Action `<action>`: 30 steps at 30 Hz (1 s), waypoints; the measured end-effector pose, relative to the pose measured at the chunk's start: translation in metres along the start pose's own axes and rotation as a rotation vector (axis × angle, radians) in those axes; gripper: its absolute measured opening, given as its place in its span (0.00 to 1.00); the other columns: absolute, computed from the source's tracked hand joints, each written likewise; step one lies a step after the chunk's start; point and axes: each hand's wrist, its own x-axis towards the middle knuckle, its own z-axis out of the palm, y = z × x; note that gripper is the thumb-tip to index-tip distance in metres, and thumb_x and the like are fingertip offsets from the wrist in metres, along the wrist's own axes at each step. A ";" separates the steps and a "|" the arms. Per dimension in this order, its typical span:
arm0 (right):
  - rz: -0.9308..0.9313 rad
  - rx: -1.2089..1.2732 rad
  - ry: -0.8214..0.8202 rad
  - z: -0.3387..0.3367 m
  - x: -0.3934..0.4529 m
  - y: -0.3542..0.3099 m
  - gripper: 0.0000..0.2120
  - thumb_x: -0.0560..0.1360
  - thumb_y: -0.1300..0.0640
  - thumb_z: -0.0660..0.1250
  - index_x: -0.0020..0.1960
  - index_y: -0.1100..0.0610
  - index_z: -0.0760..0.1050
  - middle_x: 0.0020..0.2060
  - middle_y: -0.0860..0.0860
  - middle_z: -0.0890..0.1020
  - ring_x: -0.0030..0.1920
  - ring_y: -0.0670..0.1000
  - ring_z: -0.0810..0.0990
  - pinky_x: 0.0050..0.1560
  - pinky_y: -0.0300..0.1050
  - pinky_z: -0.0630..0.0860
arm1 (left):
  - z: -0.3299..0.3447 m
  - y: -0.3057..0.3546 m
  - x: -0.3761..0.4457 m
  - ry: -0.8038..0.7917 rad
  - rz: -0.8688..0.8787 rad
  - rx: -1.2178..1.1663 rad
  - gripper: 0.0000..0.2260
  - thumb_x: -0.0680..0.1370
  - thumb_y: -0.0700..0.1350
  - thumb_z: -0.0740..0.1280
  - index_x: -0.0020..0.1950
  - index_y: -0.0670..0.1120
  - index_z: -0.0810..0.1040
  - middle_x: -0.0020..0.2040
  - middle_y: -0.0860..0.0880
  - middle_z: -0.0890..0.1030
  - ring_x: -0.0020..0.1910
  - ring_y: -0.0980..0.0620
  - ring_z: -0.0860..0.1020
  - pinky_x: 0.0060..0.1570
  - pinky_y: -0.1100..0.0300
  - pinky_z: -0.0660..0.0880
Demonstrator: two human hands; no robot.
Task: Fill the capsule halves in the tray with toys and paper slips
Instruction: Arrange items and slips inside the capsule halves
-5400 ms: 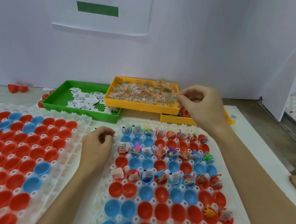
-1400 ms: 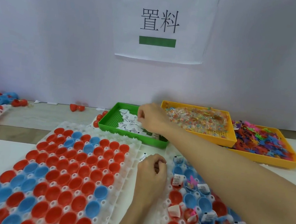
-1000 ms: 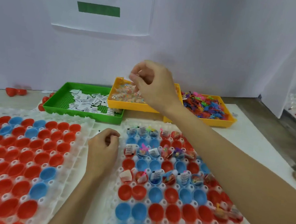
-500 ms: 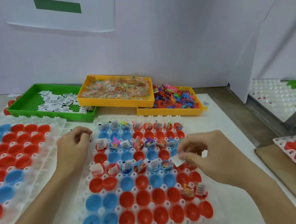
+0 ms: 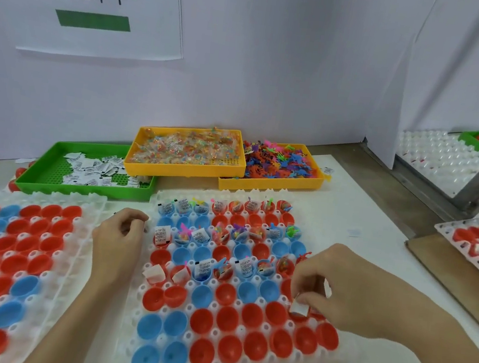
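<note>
A white paper sign [image 5: 103,2] on the back wall reads 置料 — with a green bar beneath the characters. Print on the paper slips [image 5: 96,170] is too small to read.

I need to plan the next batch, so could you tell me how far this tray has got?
The far rows of the tray hold toys and slips. The right hand pinches a paper slip over a red half. The near rows, red and blue, remain empty.

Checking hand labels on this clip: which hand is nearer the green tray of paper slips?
Left. The left hand rests just in front of the green tray of paper slips, beside the white capsule tray. The right hand works over that tray's far right side.
</note>
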 end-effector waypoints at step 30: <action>0.017 -0.333 0.011 0.011 -0.002 -0.010 0.06 0.79 0.43 0.62 0.53 0.42 0.74 0.35 0.38 0.69 0.40 0.42 0.70 0.35 0.34 0.61 | 0.000 0.003 -0.002 -0.005 -0.014 -0.010 0.12 0.75 0.35 0.62 0.42 0.48 0.81 0.39 0.54 0.82 0.40 0.62 0.78 0.38 0.65 0.71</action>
